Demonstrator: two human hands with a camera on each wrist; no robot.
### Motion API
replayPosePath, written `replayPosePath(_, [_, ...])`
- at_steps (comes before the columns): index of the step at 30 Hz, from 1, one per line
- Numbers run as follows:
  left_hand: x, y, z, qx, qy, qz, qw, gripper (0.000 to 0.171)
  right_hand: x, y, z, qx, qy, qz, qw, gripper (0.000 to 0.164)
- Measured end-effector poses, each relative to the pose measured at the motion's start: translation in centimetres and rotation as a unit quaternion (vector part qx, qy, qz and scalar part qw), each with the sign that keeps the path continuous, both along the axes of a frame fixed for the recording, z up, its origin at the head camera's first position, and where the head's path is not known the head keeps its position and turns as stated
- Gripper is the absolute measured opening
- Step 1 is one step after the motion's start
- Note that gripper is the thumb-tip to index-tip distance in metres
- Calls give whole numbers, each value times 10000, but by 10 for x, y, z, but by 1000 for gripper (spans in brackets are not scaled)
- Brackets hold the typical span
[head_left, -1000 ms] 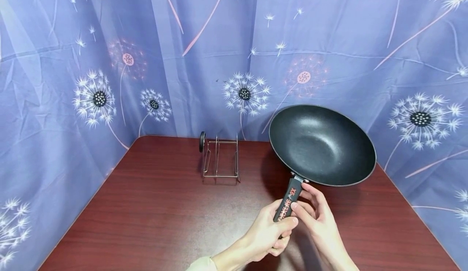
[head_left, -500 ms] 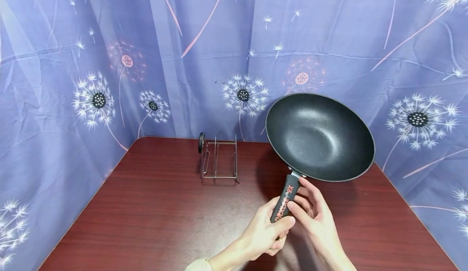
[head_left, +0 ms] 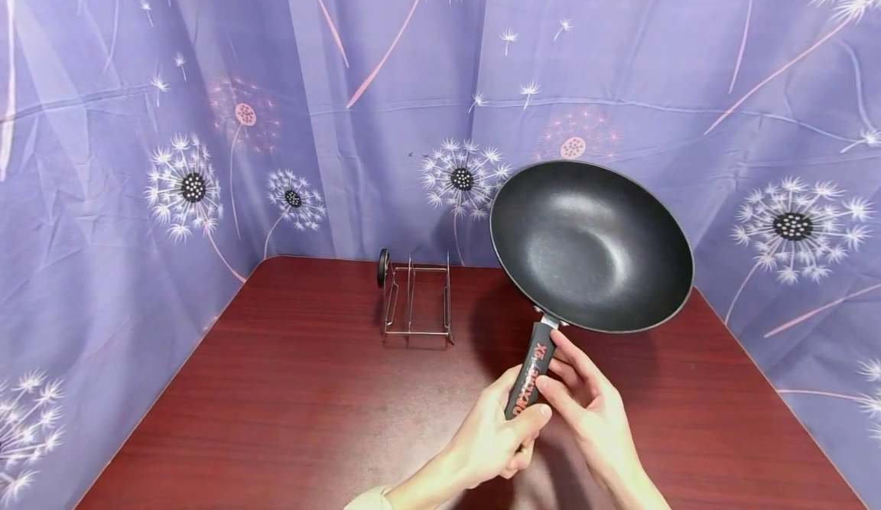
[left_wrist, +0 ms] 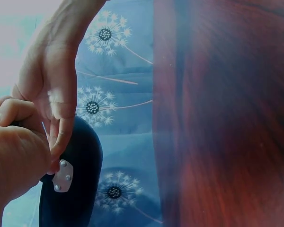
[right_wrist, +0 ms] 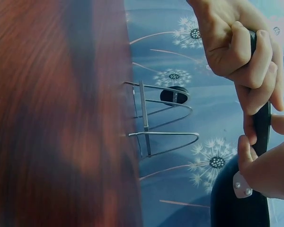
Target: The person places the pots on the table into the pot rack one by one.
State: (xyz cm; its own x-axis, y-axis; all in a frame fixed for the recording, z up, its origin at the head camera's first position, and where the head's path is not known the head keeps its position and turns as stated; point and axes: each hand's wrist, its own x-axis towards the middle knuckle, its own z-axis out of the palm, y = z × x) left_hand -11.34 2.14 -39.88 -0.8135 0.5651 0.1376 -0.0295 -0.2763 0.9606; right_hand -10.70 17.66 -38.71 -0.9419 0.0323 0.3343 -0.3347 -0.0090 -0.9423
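A black wok (head_left: 592, 246) is held above the right part of the table, tilted so its dark inside faces me. My left hand (head_left: 492, 433) grips the lower end of its black handle (head_left: 530, 368), which bears red lettering. Nearer the pan, my right hand (head_left: 592, 403) pinches the handle from the right between thumb and fingers. The right wrist view shows the left fingers (right_wrist: 246, 56) curled round the handle. In the left wrist view, a riveted metal bracket (left_wrist: 63, 177) shows on the wok's outside.
A wire rack (head_left: 416, 303) with a black round disc (head_left: 383, 267) on its left side stands at the back middle of the reddish wooden table (head_left: 289, 388). Behind the table hangs a blue-purple curtain (head_left: 385, 143) with dandelion prints.
The wok has risen and shifted slightly left, tilting a little more towards me. Both hands keep their hold on the handle. The rack has stayed in place.
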Motion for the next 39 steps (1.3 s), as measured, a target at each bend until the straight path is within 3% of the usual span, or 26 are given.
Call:
replayPosePath(8, [4, -4, 5, -105, 446, 263, 9986, 42, -1, -1, 6, 108, 191, 277, 9994, 62])
replayPosePath(18, [7, -10, 12, -367, 388, 428, 9977, 45, -7, -7, 8, -204, 551, 639, 9962, 60])
replayPosePath(31, [10, -21, 19, -483, 569, 668, 9950, 50, -11, -16, 18, -114, 655, 1005, 9927, 61])
replayPosePath(39, [11, -28, 22, -534, 721, 848, 9924, 49, -14, -23, 23, -68, 542, 989, 9936, 62])
